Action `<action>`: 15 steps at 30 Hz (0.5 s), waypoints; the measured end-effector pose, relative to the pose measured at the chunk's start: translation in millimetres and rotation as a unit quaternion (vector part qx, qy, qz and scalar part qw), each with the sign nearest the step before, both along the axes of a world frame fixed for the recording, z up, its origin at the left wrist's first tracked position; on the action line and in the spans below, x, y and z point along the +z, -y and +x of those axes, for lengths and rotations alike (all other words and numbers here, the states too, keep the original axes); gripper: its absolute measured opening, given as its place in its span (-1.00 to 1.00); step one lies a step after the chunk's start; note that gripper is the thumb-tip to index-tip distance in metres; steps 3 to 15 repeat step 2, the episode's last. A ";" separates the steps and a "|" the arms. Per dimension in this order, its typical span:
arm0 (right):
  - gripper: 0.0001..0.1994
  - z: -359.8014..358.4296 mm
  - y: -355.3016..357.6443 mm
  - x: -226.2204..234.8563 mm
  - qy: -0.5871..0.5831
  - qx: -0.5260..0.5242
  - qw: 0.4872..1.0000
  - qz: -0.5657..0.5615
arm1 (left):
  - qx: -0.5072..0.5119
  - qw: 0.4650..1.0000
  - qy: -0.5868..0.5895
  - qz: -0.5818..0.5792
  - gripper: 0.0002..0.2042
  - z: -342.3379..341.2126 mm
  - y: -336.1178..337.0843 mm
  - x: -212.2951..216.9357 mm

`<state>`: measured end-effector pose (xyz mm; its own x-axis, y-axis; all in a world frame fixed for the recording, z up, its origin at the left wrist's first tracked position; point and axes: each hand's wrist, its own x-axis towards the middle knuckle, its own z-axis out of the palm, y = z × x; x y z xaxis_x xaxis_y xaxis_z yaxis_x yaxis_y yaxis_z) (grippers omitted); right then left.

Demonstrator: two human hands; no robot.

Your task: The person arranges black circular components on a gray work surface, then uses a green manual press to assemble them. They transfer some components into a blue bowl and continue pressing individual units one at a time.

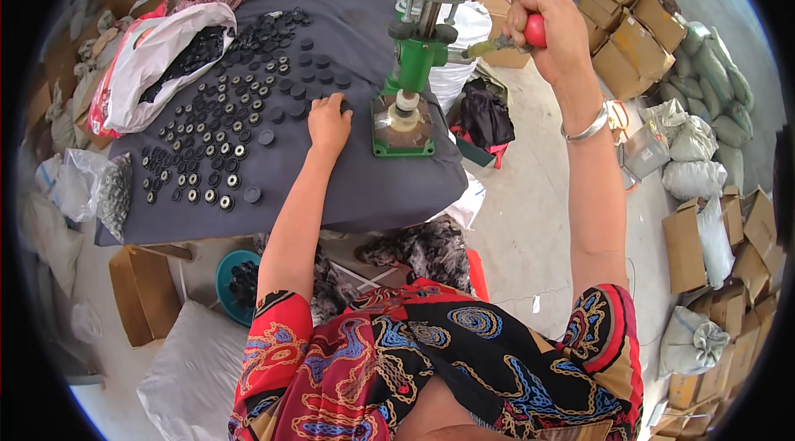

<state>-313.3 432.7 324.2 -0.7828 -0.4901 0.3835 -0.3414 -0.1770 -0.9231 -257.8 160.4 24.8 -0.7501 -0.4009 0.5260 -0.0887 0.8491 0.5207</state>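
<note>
My right hand is raised at the upper right, closed around the red ball knob of a press lever. The lever runs to a green hand press on the table's right part. Under its ram, a white round piece sits above the base plate. My left hand rests on the dark cloth left of the press, its fingers bent together; whatever they hold is hidden. Plain black round caps lie just left of it. Farther left are several black caps with metal ring centres.
The dark cloth-covered table carries a white-and-red sack of black parts and a clear bag of small pieces. Below stands a teal basin with black parts. Cardboard boxes and filled sacks line the right.
</note>
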 end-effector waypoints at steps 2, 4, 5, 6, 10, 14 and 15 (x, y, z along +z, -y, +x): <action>-0.76 1.0 -1.4 0.3 0.011 0.001 1.000 0.001 | 0.000 0.995 -0.043 0.093 -0.58 2.8 -12.0 6.7; -0.76 1.0 -1.4 0.3 0.011 0.001 1.000 0.001 | 0.000 0.995 -0.043 0.093 -0.58 2.8 -12.0 6.7; -0.76 1.0 -1.4 0.3 0.011 0.001 1.000 0.001 | 0.000 0.995 -0.043 0.093 -0.58 2.8 -12.0 6.7; -0.76 1.0 -1.4 0.3 0.011 0.001 1.000 0.001 | 0.000 0.995 -0.043 0.093 -0.58 2.8 -12.0 6.7; -0.76 1.0 -1.4 0.3 0.011 0.001 1.000 0.001 | 0.000 0.995 -0.043 0.093 -0.58 2.8 -12.0 6.7; -0.76 1.0 -1.4 0.3 0.011 0.001 1.000 0.001 | 0.000 0.995 -0.043 0.093 -0.58 2.8 -12.0 6.7; -0.76 1.0 -1.4 0.3 0.011 0.001 1.000 0.001 | 0.000 0.995 -0.043 0.093 -0.58 2.8 -12.0 6.7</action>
